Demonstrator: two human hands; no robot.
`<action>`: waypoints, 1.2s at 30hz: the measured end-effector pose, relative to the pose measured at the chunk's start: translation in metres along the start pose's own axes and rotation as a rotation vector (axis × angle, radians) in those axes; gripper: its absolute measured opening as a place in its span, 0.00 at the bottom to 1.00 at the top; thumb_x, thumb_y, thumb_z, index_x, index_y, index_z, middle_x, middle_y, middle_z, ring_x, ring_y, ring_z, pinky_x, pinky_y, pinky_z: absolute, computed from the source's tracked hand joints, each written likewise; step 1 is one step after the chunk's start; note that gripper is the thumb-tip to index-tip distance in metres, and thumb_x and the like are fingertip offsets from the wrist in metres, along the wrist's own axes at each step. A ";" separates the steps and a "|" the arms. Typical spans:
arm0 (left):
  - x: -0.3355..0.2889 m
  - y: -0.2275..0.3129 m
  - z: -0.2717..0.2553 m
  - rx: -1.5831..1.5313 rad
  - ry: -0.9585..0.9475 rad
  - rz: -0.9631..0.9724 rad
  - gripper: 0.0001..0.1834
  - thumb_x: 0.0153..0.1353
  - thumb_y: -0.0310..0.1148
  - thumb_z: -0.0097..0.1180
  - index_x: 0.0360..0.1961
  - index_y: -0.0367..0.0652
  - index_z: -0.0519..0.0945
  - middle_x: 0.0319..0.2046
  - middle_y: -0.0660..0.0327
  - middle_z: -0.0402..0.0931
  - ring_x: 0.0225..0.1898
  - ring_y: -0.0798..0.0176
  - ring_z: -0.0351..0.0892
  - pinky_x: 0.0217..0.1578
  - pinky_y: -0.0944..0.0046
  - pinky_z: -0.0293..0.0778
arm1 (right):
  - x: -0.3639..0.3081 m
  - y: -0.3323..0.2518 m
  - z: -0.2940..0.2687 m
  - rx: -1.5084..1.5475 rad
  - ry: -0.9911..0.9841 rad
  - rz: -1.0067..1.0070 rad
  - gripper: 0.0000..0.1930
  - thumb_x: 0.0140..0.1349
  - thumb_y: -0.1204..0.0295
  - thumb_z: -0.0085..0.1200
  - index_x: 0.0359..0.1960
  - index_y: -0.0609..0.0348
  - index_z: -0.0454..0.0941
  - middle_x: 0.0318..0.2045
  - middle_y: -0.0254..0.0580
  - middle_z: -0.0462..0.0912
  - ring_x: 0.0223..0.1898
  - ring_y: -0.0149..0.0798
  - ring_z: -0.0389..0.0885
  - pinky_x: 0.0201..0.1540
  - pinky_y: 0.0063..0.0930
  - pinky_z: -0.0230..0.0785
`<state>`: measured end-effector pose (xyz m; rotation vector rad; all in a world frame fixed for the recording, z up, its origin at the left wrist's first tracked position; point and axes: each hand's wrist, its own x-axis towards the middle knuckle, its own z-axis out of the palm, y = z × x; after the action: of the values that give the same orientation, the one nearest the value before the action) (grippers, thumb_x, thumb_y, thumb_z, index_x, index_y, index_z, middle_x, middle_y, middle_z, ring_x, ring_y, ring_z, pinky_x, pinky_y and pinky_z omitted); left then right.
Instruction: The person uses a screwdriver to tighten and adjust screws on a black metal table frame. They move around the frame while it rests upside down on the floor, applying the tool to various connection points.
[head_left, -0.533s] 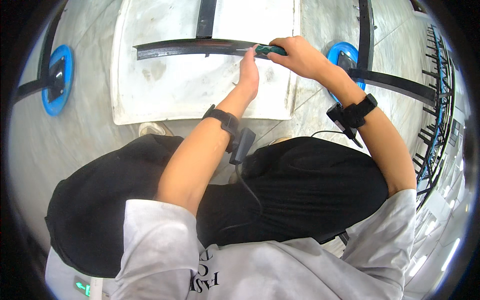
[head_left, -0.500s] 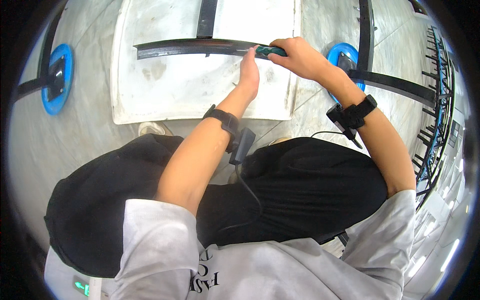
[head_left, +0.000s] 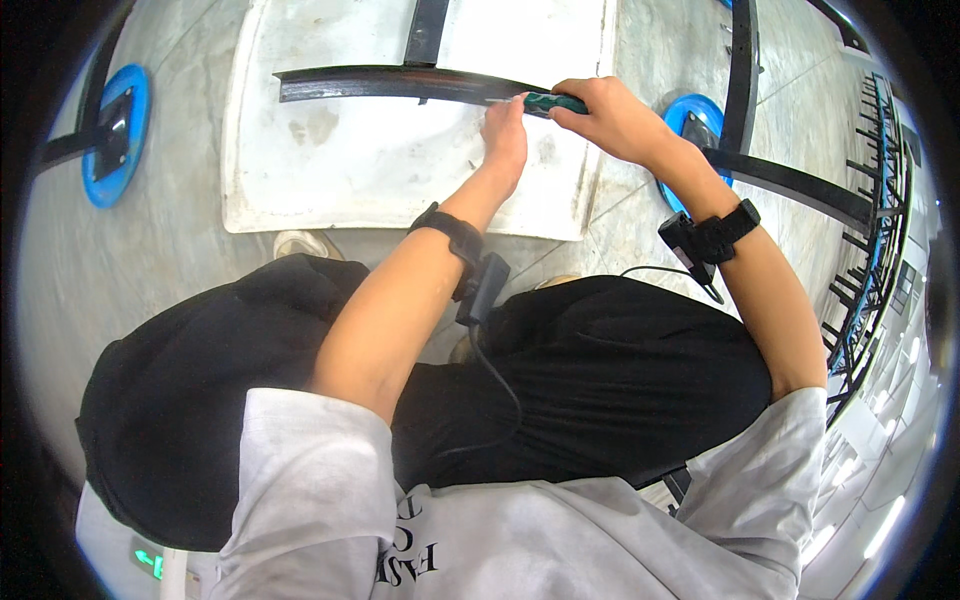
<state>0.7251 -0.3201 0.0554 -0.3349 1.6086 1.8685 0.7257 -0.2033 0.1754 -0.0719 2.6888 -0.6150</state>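
Note:
A screwdriver (head_left: 555,102) with a dark green handle lies in my right hand (head_left: 615,115), whose fingers are wrapped round the handle. Its thin shaft points left, along the black metal bar (head_left: 370,83). Close against the front of the handle is my left hand (head_left: 506,135), its fingers drawn together at the shaft. The fingertips are small here, and the screwdriver's tip is hard to make out. The bar runs crosswise above the white board (head_left: 400,190), joined near its middle to a black upright beam (head_left: 428,30).
Blue round discs with black plates flank the board, one at left (head_left: 140,140) and one at right (head_left: 690,110). Black beams (head_left: 790,185) cross the right side. A rack with black prongs (head_left: 870,210) stands at far right. Black devices are strapped to both my forearms.
The view has shifted a little, so the bar sits slightly higher. Both hands appear slightly farther right and a little nearer me relative to the bar. The grip on the screwdriver looks the same.

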 end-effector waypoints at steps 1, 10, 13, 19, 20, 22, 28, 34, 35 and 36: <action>0.001 -0.001 0.000 0.030 0.018 0.011 0.23 0.61 0.44 0.37 0.43 0.37 0.75 0.49 0.49 0.65 0.53 0.51 0.62 0.52 0.59 0.57 | 0.000 0.000 0.000 -0.005 0.007 -0.006 0.16 0.56 0.66 0.49 0.38 0.70 0.74 0.21 0.55 0.74 0.21 0.46 0.72 0.28 0.31 0.66; 0.003 -0.007 0.000 -0.013 0.041 0.019 0.21 0.61 0.44 0.38 0.44 0.44 0.76 0.52 0.48 0.61 0.55 0.49 0.59 0.55 0.58 0.53 | -0.001 0.001 0.002 0.001 -0.005 -0.002 0.16 0.56 0.66 0.49 0.38 0.70 0.74 0.21 0.53 0.75 0.21 0.44 0.72 0.28 0.31 0.66; 0.003 -0.009 0.000 -0.015 0.045 0.030 0.21 0.60 0.44 0.40 0.44 0.42 0.76 0.52 0.47 0.61 0.55 0.50 0.59 0.55 0.59 0.53 | -0.002 0.002 0.001 -0.009 -0.004 -0.023 0.16 0.56 0.66 0.49 0.38 0.69 0.74 0.21 0.53 0.75 0.21 0.43 0.73 0.28 0.31 0.67; 0.002 -0.007 -0.003 -0.034 0.028 -0.017 0.26 0.59 0.45 0.42 0.49 0.33 0.69 0.53 0.48 0.59 0.56 0.52 0.58 0.56 0.60 0.53 | -0.003 -0.003 0.001 -0.007 -0.022 0.005 0.15 0.55 0.68 0.50 0.39 0.69 0.74 0.23 0.54 0.76 0.23 0.47 0.74 0.31 0.32 0.67; 0.001 -0.004 -0.002 -0.058 0.034 -0.041 0.27 0.59 0.46 0.42 0.51 0.32 0.67 0.53 0.49 0.59 0.56 0.52 0.57 0.56 0.59 0.52 | -0.004 -0.002 0.001 -0.008 -0.021 0.007 0.15 0.55 0.68 0.50 0.39 0.69 0.74 0.23 0.54 0.76 0.23 0.47 0.74 0.31 0.32 0.67; -0.002 0.001 -0.001 -0.068 0.020 -0.041 0.29 0.59 0.46 0.42 0.52 0.32 0.65 0.53 0.50 0.59 0.56 0.53 0.57 0.56 0.59 0.52 | -0.003 0.001 0.001 -0.010 0.041 -0.080 0.15 0.54 0.70 0.51 0.40 0.68 0.73 0.27 0.55 0.77 0.27 0.49 0.76 0.34 0.33 0.68; 0.001 -0.006 -0.004 -0.068 0.017 -0.040 0.29 0.60 0.47 0.42 0.53 0.33 0.63 0.53 0.50 0.58 0.56 0.55 0.57 0.56 0.61 0.52 | 0.000 -0.002 0.004 0.018 0.079 -0.075 0.15 0.48 0.72 0.52 0.39 0.63 0.75 0.29 0.55 0.78 0.32 0.51 0.77 0.38 0.35 0.69; -0.003 -0.002 -0.002 -0.117 -0.014 -0.050 0.28 0.61 0.46 0.39 0.53 0.32 0.62 0.54 0.50 0.56 0.57 0.55 0.55 0.57 0.61 0.51 | -0.002 -0.001 0.000 -0.012 0.022 -0.061 0.16 0.51 0.74 0.53 0.43 0.66 0.73 0.31 0.53 0.77 0.30 0.46 0.76 0.36 0.32 0.68; -0.002 -0.002 -0.003 -0.108 -0.025 -0.044 0.28 0.61 0.46 0.38 0.53 0.32 0.62 0.54 0.50 0.55 0.57 0.55 0.54 0.57 0.61 0.50 | -0.002 -0.001 0.001 -0.012 0.021 -0.062 0.16 0.51 0.74 0.53 0.43 0.66 0.73 0.31 0.53 0.77 0.30 0.46 0.76 0.36 0.32 0.68; -0.002 -0.003 -0.003 -0.108 -0.024 -0.045 0.28 0.61 0.46 0.38 0.53 0.32 0.62 0.54 0.50 0.55 0.57 0.55 0.54 0.57 0.61 0.50 | -0.002 -0.001 0.002 -0.021 0.031 -0.070 0.17 0.51 0.74 0.53 0.43 0.66 0.73 0.30 0.53 0.77 0.30 0.46 0.76 0.36 0.32 0.68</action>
<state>0.7281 -0.3234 0.0534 -0.3902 1.4758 1.9221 0.7285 -0.2042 0.1752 -0.1635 2.7324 -0.6138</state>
